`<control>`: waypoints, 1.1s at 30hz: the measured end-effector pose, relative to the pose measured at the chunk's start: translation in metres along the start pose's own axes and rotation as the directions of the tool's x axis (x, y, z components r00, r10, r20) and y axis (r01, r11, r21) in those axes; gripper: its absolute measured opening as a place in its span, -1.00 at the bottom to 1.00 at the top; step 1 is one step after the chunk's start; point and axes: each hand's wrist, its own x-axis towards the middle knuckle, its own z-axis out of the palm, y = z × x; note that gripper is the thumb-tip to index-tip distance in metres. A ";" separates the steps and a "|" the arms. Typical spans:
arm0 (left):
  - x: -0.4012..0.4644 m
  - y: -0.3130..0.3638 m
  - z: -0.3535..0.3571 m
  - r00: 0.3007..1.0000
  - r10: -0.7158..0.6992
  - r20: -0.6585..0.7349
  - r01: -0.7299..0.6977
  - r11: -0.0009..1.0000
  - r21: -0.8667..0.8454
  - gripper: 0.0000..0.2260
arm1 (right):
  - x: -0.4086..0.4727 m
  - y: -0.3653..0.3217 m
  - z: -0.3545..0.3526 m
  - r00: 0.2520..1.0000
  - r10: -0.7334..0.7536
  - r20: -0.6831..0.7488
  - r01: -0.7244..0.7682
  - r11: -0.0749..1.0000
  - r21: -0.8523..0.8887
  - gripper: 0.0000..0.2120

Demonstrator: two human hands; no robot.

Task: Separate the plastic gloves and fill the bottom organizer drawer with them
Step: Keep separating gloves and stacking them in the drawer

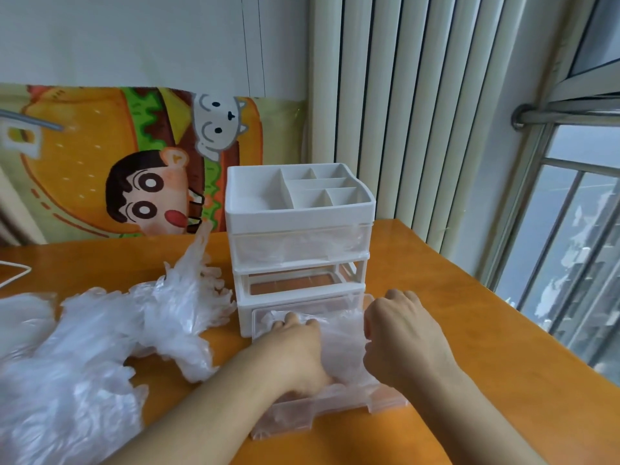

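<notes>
A white organizer (298, 209) with three clear drawers stands on the orange table. Its bottom drawer (322, 411) is pulled far out toward me and holds crumpled clear plastic gloves (342, 340). My left hand (295, 350) presses down on those gloves inside the drawer, its fingertips pointing toward the organizer. My right hand (402, 337) is at the drawer's right side with its fingers curled down onto the gloves' right edge. A large loose heap of clear plastic gloves (100, 347) lies on the table to the left.
The top drawer (302, 245) is closed with gloves inside; the middle drawer (292, 280) looks empty. The organizer's top tray has several empty compartments. A cartoon burger cloth hangs behind the table. Vertical blinds and a window stand at right. A white cable (13, 273) lies far left.
</notes>
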 end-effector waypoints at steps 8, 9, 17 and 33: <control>0.004 -0.003 0.001 0.998 0.032 0.057 -0.034 0.999 0.027 -0.22 | 0.006 -0.017 0.009 0.930 -0.165 0.330 0.058 0.948 0.312 -0.38; 0.002 -0.002 -0.001 0.998 0.025 0.064 -0.028 0.998 0.050 -0.17 | 0.007 -0.016 0.009 0.910 -0.163 0.382 0.047 0.954 0.295 -0.31; -0.011 -0.008 -0.020 0.994 0.012 0.108 -0.028 0.989 0.143 0.03 | 0.015 -0.024 -0.005 0.812 -0.186 0.553 0.082 0.975 0.206 -0.17; -0.047 -0.034 -0.027 0.895 0.163 -0.415 -0.340 0.852 -0.399 -0.74 | 0.007 -0.018 0.014 0.962 -0.082 0.260 -0.060 0.867 0.496 -0.36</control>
